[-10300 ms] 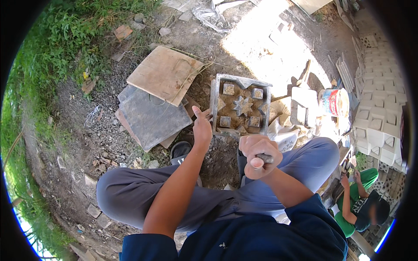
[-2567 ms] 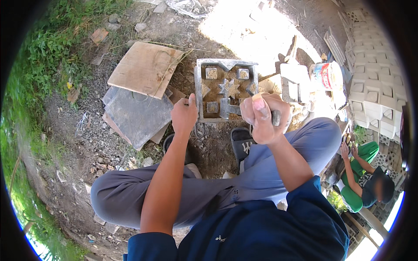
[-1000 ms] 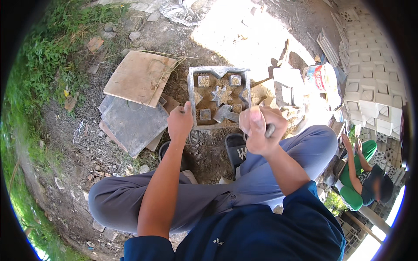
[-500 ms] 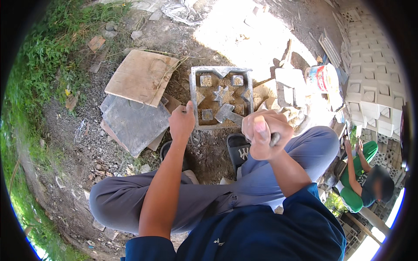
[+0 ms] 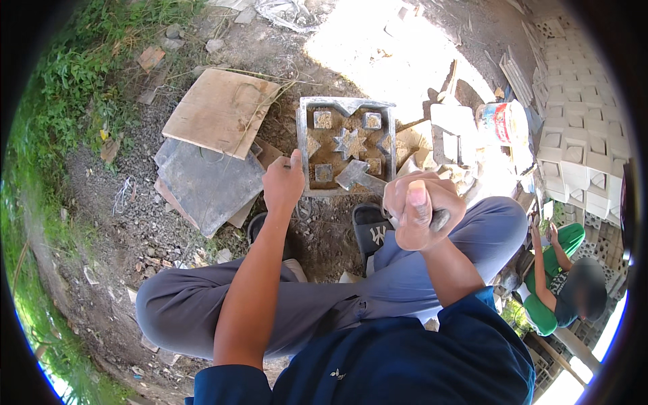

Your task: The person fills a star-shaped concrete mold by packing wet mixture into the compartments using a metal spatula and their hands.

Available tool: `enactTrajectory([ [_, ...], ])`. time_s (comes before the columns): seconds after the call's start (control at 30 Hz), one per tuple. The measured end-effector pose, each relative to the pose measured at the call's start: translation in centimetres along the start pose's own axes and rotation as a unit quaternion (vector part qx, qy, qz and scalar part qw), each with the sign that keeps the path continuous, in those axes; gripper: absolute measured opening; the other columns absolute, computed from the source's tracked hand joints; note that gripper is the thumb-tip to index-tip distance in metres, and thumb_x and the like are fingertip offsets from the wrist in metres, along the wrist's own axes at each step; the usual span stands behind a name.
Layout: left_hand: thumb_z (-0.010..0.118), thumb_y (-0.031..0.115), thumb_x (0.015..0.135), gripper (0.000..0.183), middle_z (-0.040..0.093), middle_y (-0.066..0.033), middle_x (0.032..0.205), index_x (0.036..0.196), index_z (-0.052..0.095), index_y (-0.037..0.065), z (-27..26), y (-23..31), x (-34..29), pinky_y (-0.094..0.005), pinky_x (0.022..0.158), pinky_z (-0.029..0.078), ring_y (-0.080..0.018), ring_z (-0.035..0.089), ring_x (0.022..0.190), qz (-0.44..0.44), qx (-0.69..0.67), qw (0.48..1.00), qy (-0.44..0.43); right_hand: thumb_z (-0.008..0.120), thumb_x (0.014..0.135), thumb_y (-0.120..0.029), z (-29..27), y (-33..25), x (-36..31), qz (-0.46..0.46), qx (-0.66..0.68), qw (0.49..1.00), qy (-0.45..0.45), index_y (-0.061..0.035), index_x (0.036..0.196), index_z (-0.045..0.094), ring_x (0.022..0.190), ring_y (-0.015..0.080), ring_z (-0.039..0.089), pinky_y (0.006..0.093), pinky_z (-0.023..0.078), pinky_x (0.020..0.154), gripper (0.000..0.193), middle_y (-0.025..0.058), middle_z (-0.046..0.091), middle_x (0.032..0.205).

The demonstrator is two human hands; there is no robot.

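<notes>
On the ground before me lies a square grey metal mould (image 5: 347,193), with star, square and pointed shapes among sandy brown mix. My left hand (image 5: 283,181) is closed at its near left wall; the thumb rests near the rim and the other fingers are mostly hidden. In a closed fist, my right hand (image 5: 422,208) holds a hammer (image 5: 352,175) by its handle, the handle's end poking out beside the thumb. The hammer's blocky grey head is over the mould's near side, between the two near squares; I cannot tell whether it touches.
Left of the mould, a wooden board (image 5: 219,111) overlaps dark flat plates (image 5: 209,185). To the right are a pale frame-like piece (image 5: 453,135) and a white bucket (image 5: 503,123). Pale blocks (image 5: 584,135) are stacked at far right, near another person (image 5: 557,280).
My right hand and the hammer have shifted slightly right and nearer to me relative to the mould. My left hand keeps its place at the mould's wall. The whole view has shifted a little.
</notes>
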State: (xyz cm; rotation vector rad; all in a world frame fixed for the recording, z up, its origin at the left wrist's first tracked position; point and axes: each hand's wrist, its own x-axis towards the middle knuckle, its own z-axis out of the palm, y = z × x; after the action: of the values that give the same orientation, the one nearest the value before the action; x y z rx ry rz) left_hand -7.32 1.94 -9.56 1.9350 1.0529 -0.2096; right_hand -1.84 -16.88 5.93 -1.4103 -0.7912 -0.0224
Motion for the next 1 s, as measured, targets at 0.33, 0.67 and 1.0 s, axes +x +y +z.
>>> enactTrajectory([
  [0.33, 0.055, 0.052, 0.096, 0.056, 0.068, -0.0237, 0.076, 0.097, 0.072, -0.001, 0.6, 0.2, 0.3, -0.0459, 0.077, 0.050, -0.0407, 0.068, 0.081, 0.036, 0.014, 0.999, 0.029, 0.053, 0.100, -0.008, -0.3, 2.6, -0.8, 0.038, -0.060, 0.997, 0.018, -0.0013, 0.057, 0.044, 0.039, 0.0121, 0.041, 0.0261, 0.030, 0.039, 0.044, 0.0023, 0.047, 0.051],
  [0.67, 0.054, 0.052, 0.096, 0.056, 0.068, -0.0229, 0.076, 0.093, 0.072, -0.001, -0.1, 0.1, 0.3, -0.0460, 0.078, 0.050, -0.0416, 0.068, 0.081, 0.020, 0.007, 1.000, 0.023, 0.053, 0.102, -0.013, -0.1, 0.9, 0.1, 0.057, -0.017, 0.997, 0.046, 0.0007, 0.057, 0.045, 0.042, 0.0120, 0.042, 0.0271, 0.032, 0.040, 0.047, 0.0042, 0.048, 0.050],
  [1.0, 0.055, 0.052, 0.095, 0.053, 0.071, -0.0225, 0.090, 0.095, 0.071, 0.002, 0.3, 1.0, -0.7, -0.0475, 0.081, 0.051, -0.0416, 0.067, 0.093, -0.005, 0.014, 1.000, 0.001, 0.056, 0.101, -0.019, -0.7, 0.5, -0.4, 0.109, 0.008, 0.988, 0.107, -0.0003, 0.058, 0.047, 0.044, 0.0092, 0.043, 0.0271, 0.032, 0.042, 0.048, 0.0016, 0.048, 0.051],
])
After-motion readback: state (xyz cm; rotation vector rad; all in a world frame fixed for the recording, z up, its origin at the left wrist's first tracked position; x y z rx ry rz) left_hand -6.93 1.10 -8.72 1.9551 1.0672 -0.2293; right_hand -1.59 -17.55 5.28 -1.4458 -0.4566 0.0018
